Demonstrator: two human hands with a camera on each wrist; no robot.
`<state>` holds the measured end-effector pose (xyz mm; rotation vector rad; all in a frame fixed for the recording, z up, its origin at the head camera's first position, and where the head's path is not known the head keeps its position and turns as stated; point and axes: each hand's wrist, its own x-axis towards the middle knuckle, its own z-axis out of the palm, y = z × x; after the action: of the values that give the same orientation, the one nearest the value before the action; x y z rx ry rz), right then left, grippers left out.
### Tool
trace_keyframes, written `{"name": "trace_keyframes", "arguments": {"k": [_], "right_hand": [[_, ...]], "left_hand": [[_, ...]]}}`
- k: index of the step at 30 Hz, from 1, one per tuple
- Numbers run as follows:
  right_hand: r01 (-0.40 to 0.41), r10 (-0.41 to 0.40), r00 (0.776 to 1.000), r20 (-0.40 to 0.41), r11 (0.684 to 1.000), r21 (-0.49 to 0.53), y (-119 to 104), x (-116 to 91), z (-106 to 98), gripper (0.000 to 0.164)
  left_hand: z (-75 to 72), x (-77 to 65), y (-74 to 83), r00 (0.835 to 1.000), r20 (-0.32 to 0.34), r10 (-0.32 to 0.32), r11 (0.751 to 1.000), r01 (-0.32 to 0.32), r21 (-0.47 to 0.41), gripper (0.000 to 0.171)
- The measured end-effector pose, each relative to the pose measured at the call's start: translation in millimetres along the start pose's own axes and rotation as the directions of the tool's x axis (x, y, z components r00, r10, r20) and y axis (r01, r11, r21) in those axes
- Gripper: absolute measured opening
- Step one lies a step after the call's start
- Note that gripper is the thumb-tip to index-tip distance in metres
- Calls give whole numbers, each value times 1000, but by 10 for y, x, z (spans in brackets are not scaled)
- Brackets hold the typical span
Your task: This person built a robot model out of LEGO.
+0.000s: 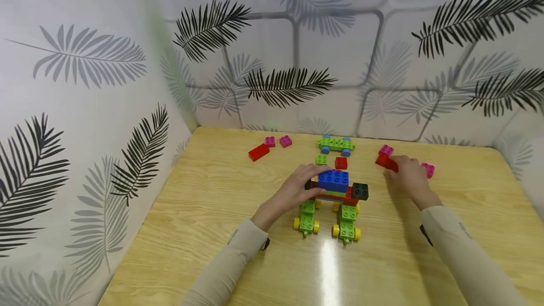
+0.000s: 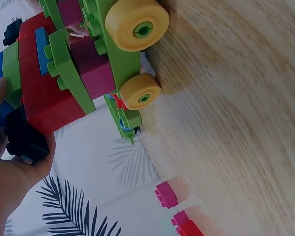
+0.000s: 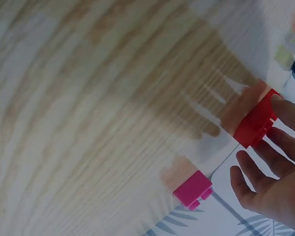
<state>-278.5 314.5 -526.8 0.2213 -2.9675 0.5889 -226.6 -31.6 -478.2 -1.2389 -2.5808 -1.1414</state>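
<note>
My left hand (image 1: 297, 185) grips the top of a brick-built vehicle, its fingers and thumb about the blue brick (image 1: 333, 181). Under that brick are a light green layer and a red body (image 2: 49, 98), with a black brick (image 1: 360, 191) at the right end and another black brick (image 2: 23, 137) by my hand. Two green wheeled bases (image 1: 307, 222) with yellow wheels (image 2: 140, 91) carry the build. My right hand (image 1: 410, 178) pinches a long red brick (image 3: 257, 120) at the back right, between thumb and fingers. A pink brick (image 1: 386, 149) is at that red brick's far end.
Another pink brick (image 1: 428, 170) lies right of my right hand. A green chassis with blue wheels (image 1: 336, 144) stands at the back, with a small green brick (image 1: 321, 159) and a red brick (image 1: 341, 163) before it. Further left are a long red brick (image 1: 259, 152) and two pink bricks (image 1: 285, 141).
</note>
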Motion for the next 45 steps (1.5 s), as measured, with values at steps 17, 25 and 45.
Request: {"name": "trace_keyframes", "arguments": {"k": [17, 25, 45], "right_hand": [[264, -234, 953, -192, 953, 149, -814, -250, -513, 41], [440, -428, 898, -105, 866, 236, -1476, -545, -904, 36], [470, -488, 867, 101, 868, 163, -1603, -514, -995, 35]], "left_hand": [[-5, 2, 19, 1000, 8, -11, 1000, 11, -11, 56], [-34, 14, 27, 998, 18, -54, 998, 55, -23, 57], [-20, 13, 40, 998, 19, -54, 998, 55, -32, 57]]}}
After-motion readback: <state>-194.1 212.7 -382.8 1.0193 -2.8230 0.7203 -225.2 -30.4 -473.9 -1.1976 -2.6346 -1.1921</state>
